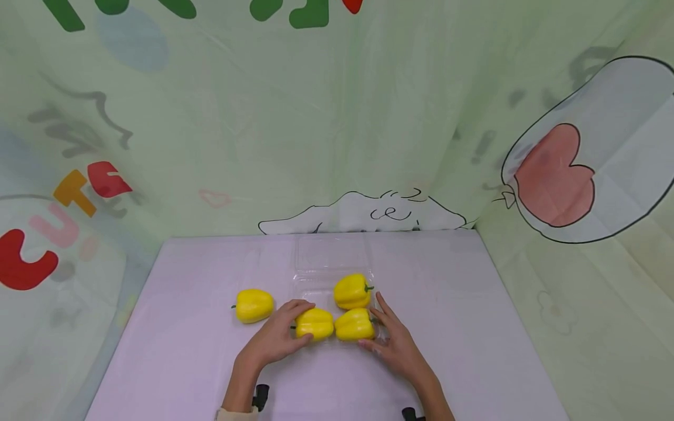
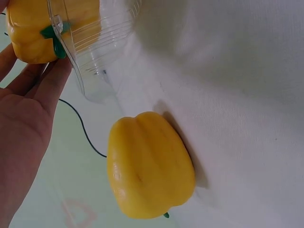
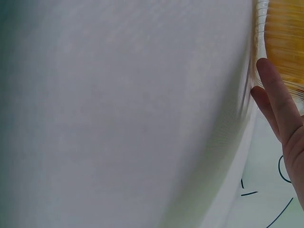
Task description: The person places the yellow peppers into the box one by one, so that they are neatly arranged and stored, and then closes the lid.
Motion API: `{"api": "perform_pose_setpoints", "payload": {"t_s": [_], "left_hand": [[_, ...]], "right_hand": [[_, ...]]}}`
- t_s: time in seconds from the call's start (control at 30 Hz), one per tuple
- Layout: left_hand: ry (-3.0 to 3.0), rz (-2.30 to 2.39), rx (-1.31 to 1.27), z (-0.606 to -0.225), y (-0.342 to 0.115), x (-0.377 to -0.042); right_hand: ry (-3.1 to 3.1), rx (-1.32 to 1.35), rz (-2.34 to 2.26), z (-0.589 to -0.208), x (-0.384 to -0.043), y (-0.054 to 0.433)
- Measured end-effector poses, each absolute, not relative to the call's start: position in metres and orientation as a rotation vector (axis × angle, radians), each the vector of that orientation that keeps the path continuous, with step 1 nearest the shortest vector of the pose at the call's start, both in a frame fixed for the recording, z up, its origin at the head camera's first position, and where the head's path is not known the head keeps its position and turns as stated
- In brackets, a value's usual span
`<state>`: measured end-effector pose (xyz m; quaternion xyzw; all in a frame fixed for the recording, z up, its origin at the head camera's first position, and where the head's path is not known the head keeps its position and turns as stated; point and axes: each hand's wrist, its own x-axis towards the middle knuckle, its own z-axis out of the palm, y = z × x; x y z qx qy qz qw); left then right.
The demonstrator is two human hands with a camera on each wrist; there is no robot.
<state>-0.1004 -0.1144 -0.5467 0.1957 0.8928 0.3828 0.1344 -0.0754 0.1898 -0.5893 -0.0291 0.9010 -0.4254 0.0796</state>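
The worktop spreads across the lower frame, its right edge well beyond the right hand, leaving elbow room. Low centre, the clear container seems steadied by that hand's spread fingers. At the container's left edge, the left hand pinches a yellow pepper; I see two peppers beside it, a loose pepper further left.

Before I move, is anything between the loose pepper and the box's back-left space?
Yes: the left wall of the clear box stands between them, so the loose pepper would probably have to go over it. The left hand, holding the front-left pepper, sits beside that path and may crowd it. I see nothing else there.
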Motion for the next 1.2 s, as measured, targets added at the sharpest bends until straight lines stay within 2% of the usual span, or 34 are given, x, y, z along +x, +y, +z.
{"api": "perform_pose_setpoints", "payload": {"t_s": [1.2], "left_hand": [[2.540,0.984,0.575,-0.5447,-0.1105,-0.1076]], "right_hand": [[2.682,-0.085,-1.301,-0.5895,-0.0749,0.1894]]}}
